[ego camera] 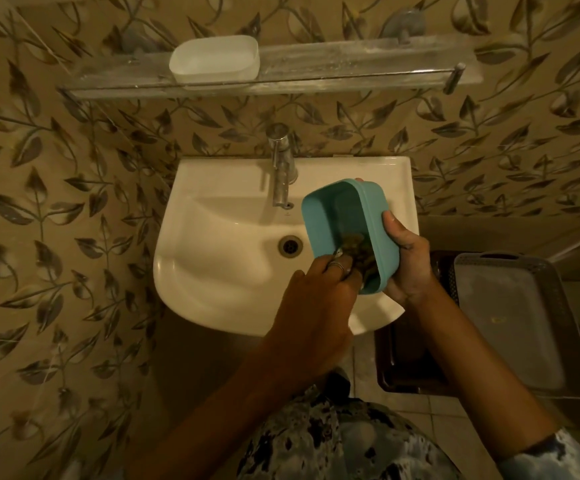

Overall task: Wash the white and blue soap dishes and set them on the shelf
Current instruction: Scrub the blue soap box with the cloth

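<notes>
Leaf-patterned wall (74, 202), white sink (219, 271), glass shelf (316, 74) above: one dish shelved, one in the hands.

White soap dish (214, 58) stands upright on the shelf, left of its middle, against the front rail. Blue soap dish (344, 216) is held tilted over the sink's right edge, open side turned left toward the faucet (281, 168), clear of the basin. Right hand (406, 258) grips it from the outside, thumb over the long rim, fingertips showing at the far end. Left hand (319, 289) (ring on one finger) has its fingers curled round a dark wad (358, 252) pressed into the dish's near inner end; what the wad is made of cannot be told. Drain (290, 244) lies just left of the dish. Grey tray (510, 323) sits beyond the sink's right edge.
</notes>
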A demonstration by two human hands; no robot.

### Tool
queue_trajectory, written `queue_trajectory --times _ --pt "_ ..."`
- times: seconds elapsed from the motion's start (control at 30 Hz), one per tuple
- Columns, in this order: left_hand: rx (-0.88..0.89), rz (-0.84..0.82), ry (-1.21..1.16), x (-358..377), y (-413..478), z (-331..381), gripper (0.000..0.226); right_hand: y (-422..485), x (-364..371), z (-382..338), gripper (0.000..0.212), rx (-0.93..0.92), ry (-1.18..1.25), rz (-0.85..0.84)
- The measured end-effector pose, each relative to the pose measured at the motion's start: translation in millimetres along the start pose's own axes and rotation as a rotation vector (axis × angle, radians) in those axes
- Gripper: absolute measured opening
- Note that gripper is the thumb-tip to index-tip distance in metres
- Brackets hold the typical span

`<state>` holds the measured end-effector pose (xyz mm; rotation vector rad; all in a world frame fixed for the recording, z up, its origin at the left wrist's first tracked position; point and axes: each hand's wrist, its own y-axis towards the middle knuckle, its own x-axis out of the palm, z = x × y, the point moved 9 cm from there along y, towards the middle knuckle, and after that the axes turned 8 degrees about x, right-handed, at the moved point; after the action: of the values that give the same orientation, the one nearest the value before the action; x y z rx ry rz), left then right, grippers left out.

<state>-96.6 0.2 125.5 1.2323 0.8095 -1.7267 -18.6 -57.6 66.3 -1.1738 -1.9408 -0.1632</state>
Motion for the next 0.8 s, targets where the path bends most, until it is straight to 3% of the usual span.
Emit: queue_trajectory --times 0.13,0.27,0.33,0.4,0.47,0.57,0.7,0.8 --pt "-0.185 0.187 -0.525 -15.5 -2.5 4.4 0.042 -0.2 5.8 -3.2 0.069 -0.025 -0.047 -0.061" --pt "-0.374 0.129 -1.112 -19.3 -0.5 -10.2 0.032 -1.6 -2.1 8.6 0.074 0.035 0.121 0.018" --pt "-0.474 0.092 -1.525 -14.3 -2.8 -20.2 0.034 -1.9 -3.1 12.9 0.059 0.049 0.185 0.022" --pt "-0.528 0.201 -1.753 -21.4 -6.6 -36.6 0.04 -1.4 -4.5 13.8 0.05 0.034 0.211 0.033" --pt "-0.57 0.347 -1.612 -28.9 -8.9 -57.3 0.039 -0.2 -4.0 15.2 0.046 0.024 0.223 0.042" --pt "-0.494 0.429 -1.028 -47.7 -6.3 -60.2 0.037 -1.2 1.9 24.4 0.043 0.057 0.242 0.034" --pt "-0.293 0.318 -0.521 -45.3 11.3 -23.1 0.041 -2.7 11.8 44.6 0.047 0.121 0.244 0.004" --pt "-0.089 0.107 -0.437 -29.2 20.0 -2.0 0.045 -6.2 9.0 46.1 0.05 0.145 0.283 -0.029"
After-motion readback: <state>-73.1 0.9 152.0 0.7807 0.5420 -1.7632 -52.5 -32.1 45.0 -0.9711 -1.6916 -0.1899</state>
